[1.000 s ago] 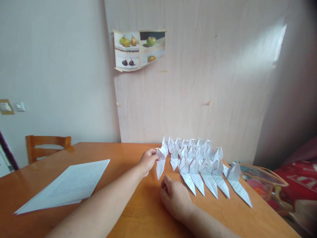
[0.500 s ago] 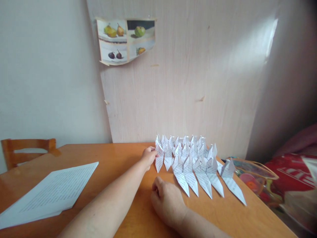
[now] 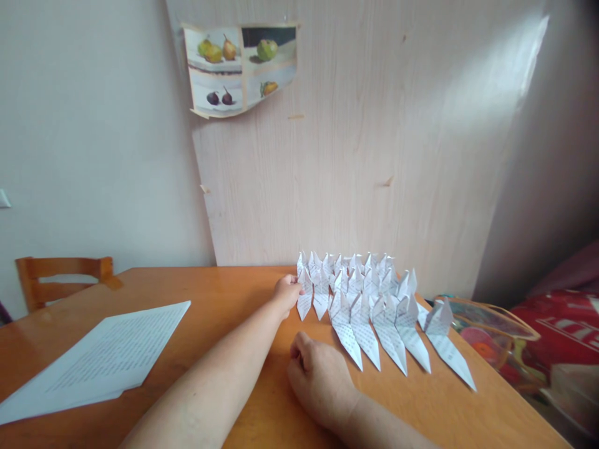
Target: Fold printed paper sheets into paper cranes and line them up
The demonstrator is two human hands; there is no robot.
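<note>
Folded paper pieces, white with printed text, stand in several rows on the table, their pointed flaps aimed toward me. My left hand reaches to the left end of the middle row. Its fingers are closed at the edge of the leftmost folded paper piece; the fingertips are partly hidden. Nearer to me, my right hand rests on the table as a loose fist, with no object showing in it. It lies just left of the front row and apart from it.
A stack of printed sheets lies on the left of the wooden table. Behind it is a wooden chair. Beyond the right edge are a clear bag and a red bag. A fruit picture hangs on the board.
The view has shifted slightly, so everything sits a little farther right. My left hand stays at the leftmost paper piece, and my right fist stays in place on the table.
</note>
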